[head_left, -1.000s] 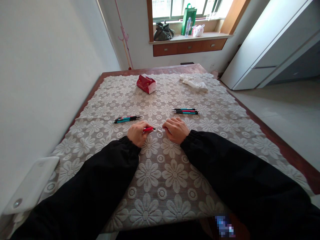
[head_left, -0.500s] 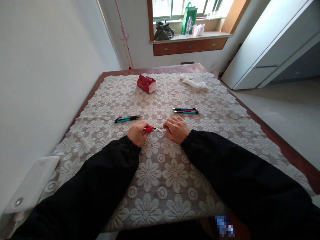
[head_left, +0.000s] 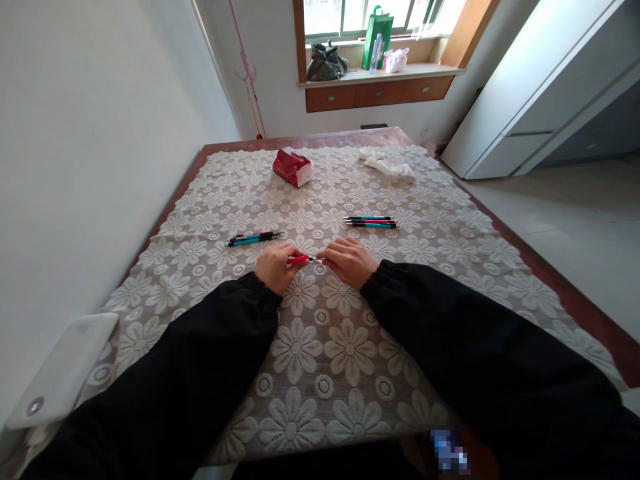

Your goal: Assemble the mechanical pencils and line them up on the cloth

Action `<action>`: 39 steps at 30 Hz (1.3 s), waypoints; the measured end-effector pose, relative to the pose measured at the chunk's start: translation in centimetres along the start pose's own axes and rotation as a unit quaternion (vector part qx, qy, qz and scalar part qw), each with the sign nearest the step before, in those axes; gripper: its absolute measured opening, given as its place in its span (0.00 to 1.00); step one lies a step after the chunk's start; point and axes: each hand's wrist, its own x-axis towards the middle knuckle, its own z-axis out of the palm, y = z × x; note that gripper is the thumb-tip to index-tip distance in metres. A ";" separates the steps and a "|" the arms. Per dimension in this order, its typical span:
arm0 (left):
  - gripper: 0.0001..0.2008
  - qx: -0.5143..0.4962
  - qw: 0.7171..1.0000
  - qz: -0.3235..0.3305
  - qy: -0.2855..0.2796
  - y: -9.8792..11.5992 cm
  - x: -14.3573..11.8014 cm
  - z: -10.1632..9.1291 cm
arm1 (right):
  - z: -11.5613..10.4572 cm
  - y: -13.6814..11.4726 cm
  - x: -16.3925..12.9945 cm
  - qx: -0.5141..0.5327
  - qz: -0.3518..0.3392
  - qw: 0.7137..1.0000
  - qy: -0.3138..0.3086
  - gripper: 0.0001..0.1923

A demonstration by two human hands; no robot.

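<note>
Pinching a red pen (head_left: pixel 299 259) in the left hand (head_left: pixel 274 267), they've got the right hand (head_left: pixel 349 261) closed on its tip end, mid-table. Looks like reassembly; next needs a straight push. Spare pens (head_left: pixel 254 237) at 10 o'clock, more pens (head_left: pixel 371 222) at 1.

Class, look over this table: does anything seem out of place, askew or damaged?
Only the crumpled white cloth at the table's far end looks untidy. The pen groups lie neatly, and both hands hold the red pen.
</note>
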 end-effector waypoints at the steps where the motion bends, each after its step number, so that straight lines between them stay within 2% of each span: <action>1: 0.07 0.004 1.000 0.007 0.005 0.0 0.0 0.0 | 0.1 0.1 0.0 0.016 -0.001 1.000 0.001 0.12; 5: 0.07 0.021 0.999 0.044 -0.002 0.2 -0.2 0.0 | 0.2 0.2 -0.1 0.074 0.004 0.997 0.021 0.10; 12: 0.11 -0.010 0.991 0.110 -0.080 0.1 -0.2 0.1 | 0.3 0.1 -0.3 0.130 -0.031 0.991 0.020 0.14; 15: 0.12 -0.027 0.993 0.105 -0.052 0.0 -0.3 0.2 | 0.2 0.0 -0.3 0.144 -0.027 0.989 0.038 0.22; 17: 0.12 -0.041 0.996 0.076 -0.012 0.0 -0.4 0.2 | 0.2 -0.1 -0.3 0.148 0.014 0.986 0.078 0.27; 20: 0.11 -0.053 0.998 0.034 0.032 0.4 -0.5 0.1 | 0.1 0.0 -0.1 0.150 0.089 0.979 0.108 0.25; 23: 0.11 -0.054 0.997 0.020 0.043 0.9 -0.5 -0.1 | 0.2 0.2 0.0 0.100 0.097 0.989 0.050 0.19; 25: 0.11 -0.051 0.998 0.014 0.036 1.1 -0.5 -0.1 | 0.3 0.3 0.0 0.054 0.071 0.996 0.001 0.18; 27: 0.10 -0.044 0.999 0.011 0.024 1.1 -0.4 -0.1 | 0.5 0.3 -0.1 0.029 0.046 0.998 -0.020 0.13; 29: 0.10 -0.038 0.999 0.008 0.016 1.0 -0.4 0.0 | 0.5 0.4 -0.1 0.029 0.034 0.999 -0.023 0.10; 34: 0.11 -0.034 0.999 -0.003 -0.004 0.7 -0.3 0.2 | 0.3 0.1 0.0 0.047 0.027 0.998 -0.022 0.08; 39: 0.10 -0.024 1.000 -0.017 -0.010 0.7 -0.3 0.1 | 0.0 -0.3 0.1 0.129 0.024 0.991 -0.001 0.07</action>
